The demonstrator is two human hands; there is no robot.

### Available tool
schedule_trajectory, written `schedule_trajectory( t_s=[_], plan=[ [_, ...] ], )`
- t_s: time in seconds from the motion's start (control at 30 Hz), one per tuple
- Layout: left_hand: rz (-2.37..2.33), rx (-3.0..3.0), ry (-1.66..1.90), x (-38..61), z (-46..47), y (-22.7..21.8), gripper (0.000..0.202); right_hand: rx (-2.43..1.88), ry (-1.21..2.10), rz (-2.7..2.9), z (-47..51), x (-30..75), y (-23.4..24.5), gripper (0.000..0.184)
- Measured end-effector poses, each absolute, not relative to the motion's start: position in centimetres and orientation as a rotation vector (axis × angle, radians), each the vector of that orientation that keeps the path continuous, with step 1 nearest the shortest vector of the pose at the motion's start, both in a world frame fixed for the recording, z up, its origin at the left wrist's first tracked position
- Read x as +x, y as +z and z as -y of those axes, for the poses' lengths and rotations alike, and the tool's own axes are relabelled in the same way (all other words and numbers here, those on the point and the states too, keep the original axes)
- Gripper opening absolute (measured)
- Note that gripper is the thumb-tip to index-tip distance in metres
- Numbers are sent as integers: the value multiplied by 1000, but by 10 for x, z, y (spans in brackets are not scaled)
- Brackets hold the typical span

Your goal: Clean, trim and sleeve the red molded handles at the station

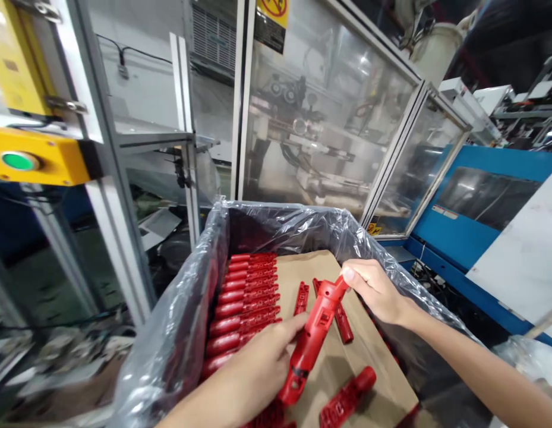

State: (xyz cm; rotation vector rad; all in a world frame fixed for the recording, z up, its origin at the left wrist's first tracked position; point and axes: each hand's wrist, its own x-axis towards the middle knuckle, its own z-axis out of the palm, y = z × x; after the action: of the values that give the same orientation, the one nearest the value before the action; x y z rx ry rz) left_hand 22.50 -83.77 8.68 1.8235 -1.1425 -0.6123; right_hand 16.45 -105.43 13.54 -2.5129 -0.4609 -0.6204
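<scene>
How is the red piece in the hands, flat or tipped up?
Tipped up: the left hand and right hand hold the red piece slanted over the cardboard.

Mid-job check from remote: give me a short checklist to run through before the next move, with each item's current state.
1. Red part held: ok. The right hand pinches its upper end, and the left hand has its fingers against its side.
2. Liner lining the bin: ok, it stands up around the sides.
3. Rows of parts tightly lined up: ok.
4. Cardboard lying flat: ok.
5. Loose parts on the cardboard: not ok, they lie scattered.
6. Red part free of defects: cannot tell, the hands cover it.
</scene>
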Motion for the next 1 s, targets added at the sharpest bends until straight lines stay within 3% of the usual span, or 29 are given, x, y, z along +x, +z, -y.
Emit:
schedule_trajectory(
  t_s=[0.13,0.27,0.6,0.73,0.87,1.0],
  plan=[
    [989,1452,-844,225,841,89,60,-2533,-736,489,1048,159,158,49],
    [1030,1183,-931,223,842,92,51,-2569,-821,538,1030,156,180,46],
    [962,1016,-868,227,784,109,59,-2731,-894,457,933,168,234,49],
    [769,1017,-661,237,729,110,56,-2760,-869,378,885,182,239,45],
    [520,946,-384,253,665,107,55,-2952,-673,391,814,190,229,33],
    [214,910,-184,266,584,100,71,-3116,-258,599,724,201,207,55]
  ],
)
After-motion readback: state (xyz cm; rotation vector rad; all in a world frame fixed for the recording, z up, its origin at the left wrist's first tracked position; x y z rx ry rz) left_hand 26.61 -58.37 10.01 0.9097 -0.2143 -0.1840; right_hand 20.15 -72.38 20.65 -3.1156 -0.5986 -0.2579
